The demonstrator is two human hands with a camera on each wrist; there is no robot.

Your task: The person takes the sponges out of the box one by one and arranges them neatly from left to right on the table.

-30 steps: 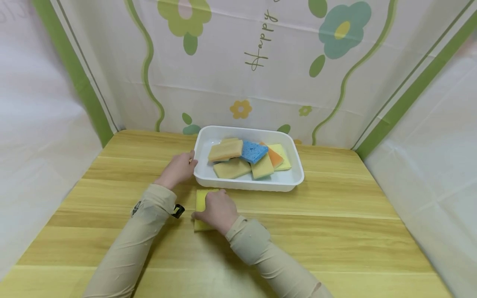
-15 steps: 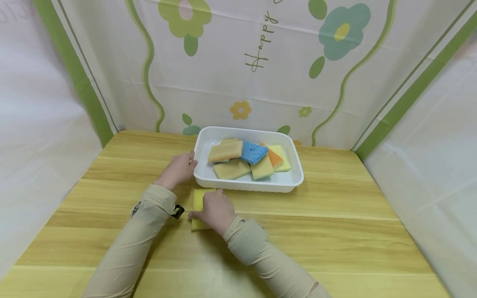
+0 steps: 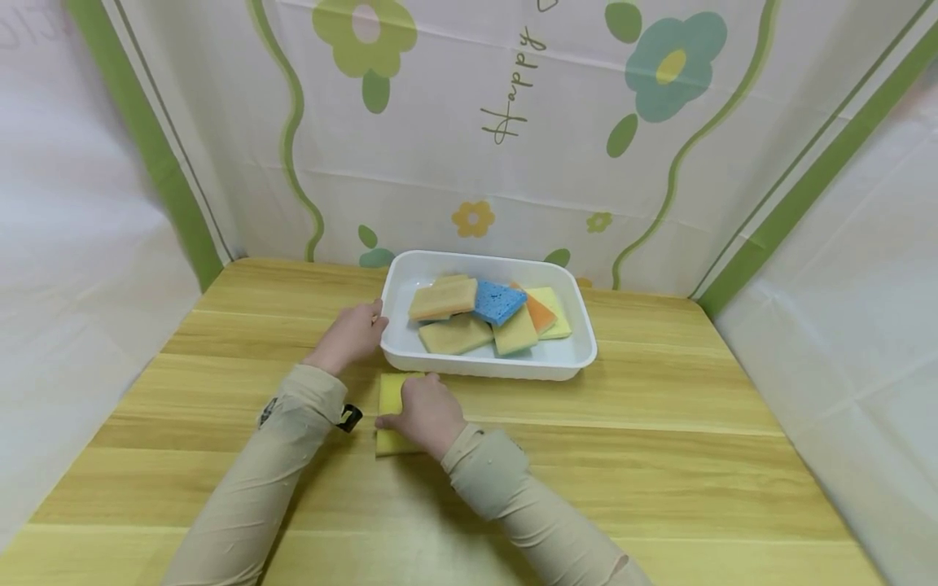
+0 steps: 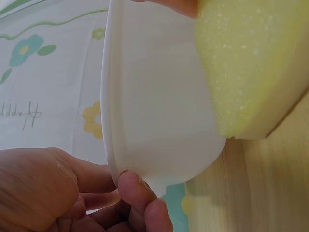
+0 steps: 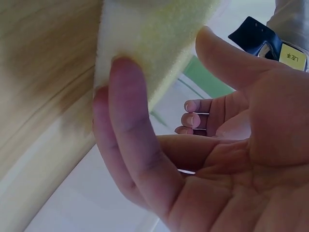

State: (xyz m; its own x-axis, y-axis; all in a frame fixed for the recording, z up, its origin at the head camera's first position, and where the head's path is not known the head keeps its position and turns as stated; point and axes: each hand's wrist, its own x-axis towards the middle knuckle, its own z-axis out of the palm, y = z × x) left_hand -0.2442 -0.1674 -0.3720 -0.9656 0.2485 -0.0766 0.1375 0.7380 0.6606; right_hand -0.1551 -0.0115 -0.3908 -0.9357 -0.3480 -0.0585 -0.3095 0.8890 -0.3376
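A white tray [image 3: 484, 369] holds several sponges, with a blue one [image 3: 500, 302] on top near the middle. My left hand [image 3: 350, 334] grips the tray's left end, its thumb and fingers at the rim [image 4: 107, 96] in the left wrist view. In front of the tray, my right hand [image 3: 428, 413] holds a yellow sponge [image 3: 390, 395] low over the table; whether it touches the wood cannot be told. In the right wrist view, fingertips [image 5: 126, 67] press one side of the sponge [image 5: 169, 43], and the thumb is at its other edge.
The wooden table [image 3: 659, 456] extends around the tray. A patterned cloth [image 3: 410, 163] hangs directly behind the tray, with pale cloth walls on both sides. The left wrist wears a dark strap [image 3: 349, 417], close to the yellow sponge.
My right hand and the yellow sponge have shifted slightly left from a second ago. The left hand keeps its grip on the tray, which has stayed in place.
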